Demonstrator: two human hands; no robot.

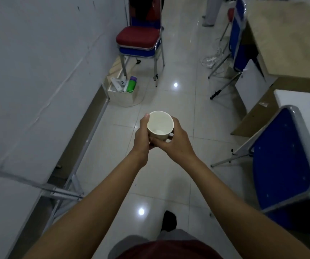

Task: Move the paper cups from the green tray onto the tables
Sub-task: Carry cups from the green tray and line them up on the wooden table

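Note:
I hold a white paper cup [160, 124] upright over the tiled floor, in the aisle between the tables. My left hand [142, 135] wraps its left side with the thumb up near the rim. My right hand [174, 140] clasps its right side and base. The cup looks empty inside. The green tray is out of view.
A long white folding table [30, 90] runs along the left. A blue chair [285, 161] and a white table [305, 103] stand at the right, with a beige table [288, 40] beyond. Stacked red and blue chairs [139, 42] and a box of items [122, 90] lie ahead.

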